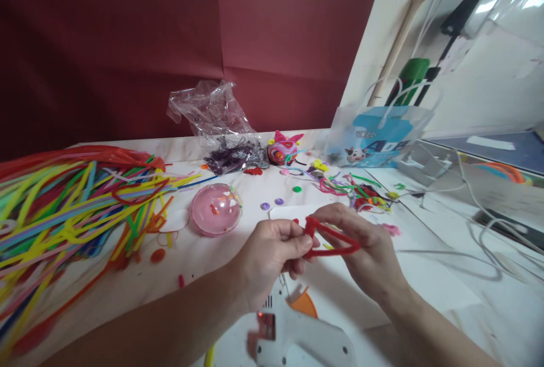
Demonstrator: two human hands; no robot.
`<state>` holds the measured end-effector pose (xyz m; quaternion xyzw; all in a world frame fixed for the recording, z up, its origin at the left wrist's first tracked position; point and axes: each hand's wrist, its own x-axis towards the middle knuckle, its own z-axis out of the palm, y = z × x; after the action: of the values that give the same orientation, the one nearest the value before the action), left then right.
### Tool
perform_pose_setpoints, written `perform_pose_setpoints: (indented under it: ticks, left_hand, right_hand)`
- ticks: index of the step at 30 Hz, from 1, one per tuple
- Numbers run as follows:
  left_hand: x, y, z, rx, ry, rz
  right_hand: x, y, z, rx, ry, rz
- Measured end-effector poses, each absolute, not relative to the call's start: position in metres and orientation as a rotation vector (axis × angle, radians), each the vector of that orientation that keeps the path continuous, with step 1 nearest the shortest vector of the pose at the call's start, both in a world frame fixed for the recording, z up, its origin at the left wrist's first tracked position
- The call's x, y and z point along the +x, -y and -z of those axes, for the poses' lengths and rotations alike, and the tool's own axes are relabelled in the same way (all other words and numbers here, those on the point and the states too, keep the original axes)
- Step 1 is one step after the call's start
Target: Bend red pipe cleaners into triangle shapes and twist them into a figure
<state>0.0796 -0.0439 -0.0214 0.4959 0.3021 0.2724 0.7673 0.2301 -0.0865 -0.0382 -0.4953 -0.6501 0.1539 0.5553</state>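
A red pipe cleaner point(334, 252), bent into a pointed loop, is in front of me above the table. Between its thumb and fingers, my left hand point(272, 248) pinches the loop's left end. My right hand point(368, 248) is curled around the far side and tip of the loop, its fingertips partly hidden behind it. Just below my hands lies a white glue gun point(304, 333) with a small red light, and an orange piece point(304, 303) shows beside its nozzle.
Many coloured pipe cleaners point(76, 208) are heaped at left. A pink bowl point(215, 209), a clear plastic bag point(212, 112), a decorated pink-eared figure point(284, 149) and pipe-cleaner scraps point(365, 194) lie beyond my hands. A blue-white bag point(374, 137) and cables point(484, 237) are at right.
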Motion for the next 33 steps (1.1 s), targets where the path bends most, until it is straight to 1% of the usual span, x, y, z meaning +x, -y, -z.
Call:
perform_pose_setpoints:
  ticks: [3, 9, 11, 21, 23, 27, 33]
  left_hand:
    - [0.081, 0.046, 0.021, 1.121, -0.673, -0.612]
    - [0.084, 0.05, 0.022, 1.183, -0.694, -0.687]
    - [0.085, 0.051, 0.023, 1.184, -0.712, -0.714]
    - [0.083, 0.049, 0.023, 1.167, -0.783, -0.864]
    - [0.084, 0.048, 0.024, 1.165, -0.786, -0.872]
    - [0.087, 0.048, 0.028, 1.193, -0.798, -0.844]
    - [0.089, 0.052, 0.03, 1.308, -0.852, -0.795]
  right_hand:
    - [0.227, 0.087, 0.037, -1.208, 1.435, -0.461]
    - [0.222, 0.091, 0.041, -1.095, 1.276, -0.852]
    - [0.221, 0.091, 0.042, -1.062, 1.245, -0.925]
    - [0.223, 0.091, 0.036, -0.876, 1.482, -1.0]
    - [0.222, 0.091, 0.036, -0.927, 1.471, -0.997]
    - [0.219, 0.09, 0.039, -1.085, 1.346, -0.85]
    - [0.217, 0.09, 0.043, -1.124, 1.257, -0.811]
